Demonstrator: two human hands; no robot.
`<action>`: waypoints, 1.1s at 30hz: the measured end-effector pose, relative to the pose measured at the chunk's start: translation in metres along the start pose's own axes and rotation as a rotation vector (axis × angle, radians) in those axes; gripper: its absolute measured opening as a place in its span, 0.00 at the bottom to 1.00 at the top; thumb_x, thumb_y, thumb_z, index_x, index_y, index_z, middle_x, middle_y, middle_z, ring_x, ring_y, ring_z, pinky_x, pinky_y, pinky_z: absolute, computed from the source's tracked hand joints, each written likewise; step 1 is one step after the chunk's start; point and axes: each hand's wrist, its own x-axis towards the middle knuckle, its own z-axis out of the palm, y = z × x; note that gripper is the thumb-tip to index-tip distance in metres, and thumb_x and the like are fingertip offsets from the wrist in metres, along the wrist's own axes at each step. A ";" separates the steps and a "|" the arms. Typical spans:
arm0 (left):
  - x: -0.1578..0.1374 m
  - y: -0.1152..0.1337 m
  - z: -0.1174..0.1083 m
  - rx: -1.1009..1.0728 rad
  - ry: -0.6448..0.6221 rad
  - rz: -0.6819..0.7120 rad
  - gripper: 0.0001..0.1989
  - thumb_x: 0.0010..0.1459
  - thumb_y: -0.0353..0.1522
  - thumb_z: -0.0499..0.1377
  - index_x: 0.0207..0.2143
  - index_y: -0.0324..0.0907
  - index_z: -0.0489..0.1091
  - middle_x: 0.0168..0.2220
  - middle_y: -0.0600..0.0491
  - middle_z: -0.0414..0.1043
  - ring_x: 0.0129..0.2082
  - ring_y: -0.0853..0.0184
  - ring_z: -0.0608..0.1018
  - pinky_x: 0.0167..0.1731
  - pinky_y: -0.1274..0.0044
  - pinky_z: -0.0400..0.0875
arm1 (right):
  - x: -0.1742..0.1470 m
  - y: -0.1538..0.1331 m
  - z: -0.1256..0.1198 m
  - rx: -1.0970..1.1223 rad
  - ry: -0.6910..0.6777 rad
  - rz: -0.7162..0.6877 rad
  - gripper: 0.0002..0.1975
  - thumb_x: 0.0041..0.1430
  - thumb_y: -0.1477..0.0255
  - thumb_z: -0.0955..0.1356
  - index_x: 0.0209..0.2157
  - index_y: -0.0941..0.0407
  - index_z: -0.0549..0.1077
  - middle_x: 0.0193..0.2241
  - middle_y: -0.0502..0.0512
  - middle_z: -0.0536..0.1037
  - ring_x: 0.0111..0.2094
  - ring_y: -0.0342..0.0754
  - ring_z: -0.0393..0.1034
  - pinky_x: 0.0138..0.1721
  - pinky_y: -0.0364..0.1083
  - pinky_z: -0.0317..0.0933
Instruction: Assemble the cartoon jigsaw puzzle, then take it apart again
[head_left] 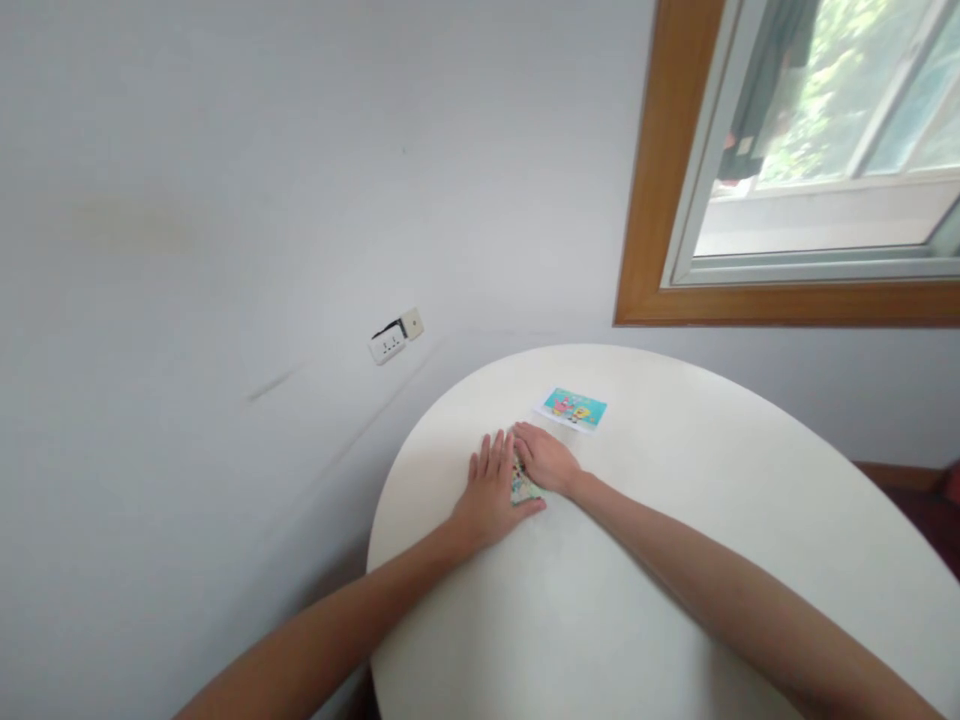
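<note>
Small multicoloured pieces (523,482), too small to make out clearly, lie in a patch on the white round table (600,620), partly covered by both hands. My left hand (491,495) rests on the tabletop along their left side, open, its fingers stretched forward and its thumb pointing right below them. On the far right side of the pieces, my right hand (546,458) lies low and cupped, fingers close together and their tips near my left fingers. Just beyond my right hand is a flat card (576,408) with a teal cartoon picture and a white border.
A pale wall (225,300) runs along the table's left and far sides. On it sits a wall socket (388,344) beside a small square plate (412,323). A wood-framed window (637,250) is at the upper right, and something dark red (926,510) shows past the table's right edge.
</note>
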 end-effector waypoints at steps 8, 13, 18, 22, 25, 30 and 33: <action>0.001 0.015 -0.009 0.012 0.051 0.048 0.49 0.55 0.52 0.57 0.69 0.40 0.40 0.70 0.40 0.36 0.69 0.44 0.39 0.63 0.49 0.42 | -0.006 0.022 -0.004 0.510 0.450 0.346 0.27 0.67 0.59 0.54 0.47 0.60 0.76 0.49 0.62 0.78 0.51 0.52 0.70 0.56 0.52 0.57; 0.011 0.043 -0.014 0.068 0.040 0.354 0.19 0.67 0.43 0.47 0.56 0.53 0.67 0.62 0.54 0.62 0.68 0.52 0.50 0.64 0.50 0.39 | -0.003 0.033 -0.008 0.498 0.628 0.407 0.29 0.67 0.58 0.54 0.46 0.62 0.77 0.48 0.65 0.78 0.52 0.53 0.69 0.56 0.52 0.56; 0.029 0.037 -0.006 0.109 0.070 0.298 0.19 0.69 0.38 0.44 0.57 0.55 0.65 0.62 0.56 0.63 0.64 0.54 0.59 0.61 0.50 0.49 | -0.017 0.043 -0.021 0.468 0.640 0.370 0.26 0.67 0.59 0.55 0.47 0.60 0.76 0.49 0.62 0.77 0.52 0.52 0.68 0.56 0.50 0.56; 0.040 0.018 -0.003 0.183 0.090 0.215 0.20 0.69 0.35 0.43 0.59 0.50 0.63 0.62 0.54 0.63 0.63 0.55 0.60 0.62 0.54 0.50 | -0.024 0.052 -0.028 0.414 0.611 0.400 0.25 0.65 0.61 0.56 0.47 0.61 0.75 0.49 0.64 0.77 0.51 0.53 0.68 0.55 0.50 0.56; 0.048 0.000 -0.004 0.220 0.039 0.127 0.21 0.68 0.33 0.42 0.60 0.48 0.63 0.63 0.53 0.61 0.64 0.55 0.59 0.62 0.56 0.51 | -0.024 0.053 -0.028 0.396 0.591 0.393 0.24 0.65 0.61 0.56 0.45 0.61 0.76 0.48 0.64 0.77 0.50 0.53 0.69 0.54 0.50 0.57; 0.065 -0.019 -0.006 0.231 0.011 0.088 0.22 0.68 0.33 0.41 0.61 0.44 0.61 0.65 0.51 0.57 0.66 0.56 0.56 0.63 0.55 0.50 | -0.022 0.050 -0.025 0.390 0.573 0.364 0.21 0.64 0.63 0.58 0.40 0.59 0.78 0.42 0.61 0.80 0.46 0.52 0.71 0.51 0.48 0.58; 0.081 -0.026 -0.006 0.226 -0.018 0.049 0.24 0.68 0.35 0.41 0.62 0.39 0.58 0.67 0.47 0.53 0.66 0.55 0.55 0.62 0.56 0.53 | -0.022 0.049 -0.025 0.394 0.581 0.375 0.21 0.64 0.63 0.57 0.40 0.59 0.78 0.42 0.61 0.80 0.46 0.52 0.71 0.50 0.47 0.59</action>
